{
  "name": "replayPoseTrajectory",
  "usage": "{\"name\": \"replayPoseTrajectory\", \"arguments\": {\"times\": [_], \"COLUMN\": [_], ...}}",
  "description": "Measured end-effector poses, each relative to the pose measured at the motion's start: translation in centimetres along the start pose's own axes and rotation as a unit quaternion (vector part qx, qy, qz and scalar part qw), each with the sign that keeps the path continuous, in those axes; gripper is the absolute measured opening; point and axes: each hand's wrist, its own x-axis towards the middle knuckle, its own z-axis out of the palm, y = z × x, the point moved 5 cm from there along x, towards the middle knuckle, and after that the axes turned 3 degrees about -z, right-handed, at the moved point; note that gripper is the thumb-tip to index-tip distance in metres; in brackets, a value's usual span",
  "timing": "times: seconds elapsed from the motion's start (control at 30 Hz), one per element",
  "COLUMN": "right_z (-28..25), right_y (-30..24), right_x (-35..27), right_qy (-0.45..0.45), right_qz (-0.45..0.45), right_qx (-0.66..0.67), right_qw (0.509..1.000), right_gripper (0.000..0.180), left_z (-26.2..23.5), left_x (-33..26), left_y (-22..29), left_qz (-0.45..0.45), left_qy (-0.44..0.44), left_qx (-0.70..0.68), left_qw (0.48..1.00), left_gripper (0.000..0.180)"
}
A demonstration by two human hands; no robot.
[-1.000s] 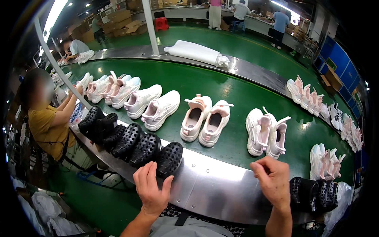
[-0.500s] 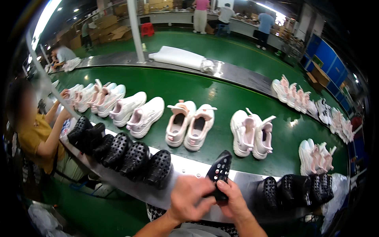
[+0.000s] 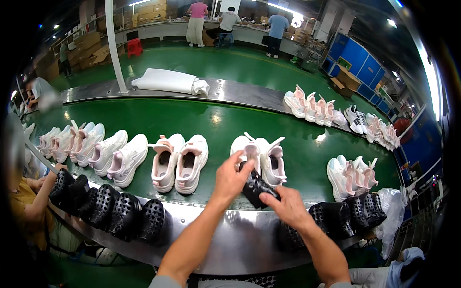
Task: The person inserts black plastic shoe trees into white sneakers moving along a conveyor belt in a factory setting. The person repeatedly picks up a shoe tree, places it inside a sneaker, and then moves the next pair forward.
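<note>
Both my hands reach over the front edge of the green conveyor, holding a black perforated shoe form (image 3: 258, 188) at a tilt. My right hand (image 3: 287, 205) is closed round its lower right end, thumb on top. My left hand (image 3: 230, 178) is closed at its upper left end, which appears to lie between thumb and finger. That hand overlaps the heel of a white and pink sneaker (image 3: 241, 143); whether it touches the sneaker is hidden. The matching sneaker (image 3: 272, 165) stands right beside it.
Black perforated forms (image 3: 152, 220) line the metal ledge (image 3: 206, 235) at left, and more forms (image 3: 365, 211) stand at right beside a clear plastic bag (image 3: 391, 216). Sneaker pairs (image 3: 192, 163) stand along the green belt (image 3: 216, 115). A co-worker's arm (image 3: 41, 197) is at far left.
My hands have moved forward from over the ledge to the sneaker's heel, carrying the black form. The form has tipped over toward the left. The view has turned right.
</note>
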Motion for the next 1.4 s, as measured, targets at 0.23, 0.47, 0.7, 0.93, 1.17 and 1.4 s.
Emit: {"name": "replayPoseTrajectory", "arguments": {"times": [0.23, 0.47, 0.7, 0.93, 1.17, 1.4], "right_z": [-2.4, 1.5, 6.8, 7.2, 1.4, 0.1], "right_y": [2.8, 3.8, 3.2, 6.6, 6.6, 10.9], "right_x": [8.4, 13.5, 13.1, 14.7, 10.3, 8.2], "right_qy": [-0.139, -0.064, -0.088, 0.025, 0.09, -0.071], "right_qz": [0.102, 0.043, -0.08, -0.098, -0.069, -0.049], "right_qx": [-0.113, -0.328, -0.365, -0.448, -0.363, -0.582], "right_qw": [0.979, 0.941, 0.923, 0.888, 0.925, 0.809], "right_gripper": [0.058, 0.051, 0.029, 0.029, 0.028, 0.029], "left_z": [4.4, 3.7, 2.2, 4.3, 4.5, 4.7], "left_x": [11.1, 11.0, 10.3, 10.1, 6.0, 4.2], "left_y": [-4.9, -5.6, -7.2, -6.1, -7.4, -7.4], "left_qz": [0.029, 0.012, -0.013, 0.03, 0.061, 0.062], "left_qy": [-0.074, -0.116, -0.118, -0.151, -0.03, -0.034], "left_qx": [0.305, 0.195, 0.135, 0.131, 0.161, 0.113], "left_qw": [0.949, 0.974, 0.984, 0.979, 0.985, 0.991], "left_gripper": [0.04, 0.027, 0.029, 0.029, 0.056, 0.049]}}
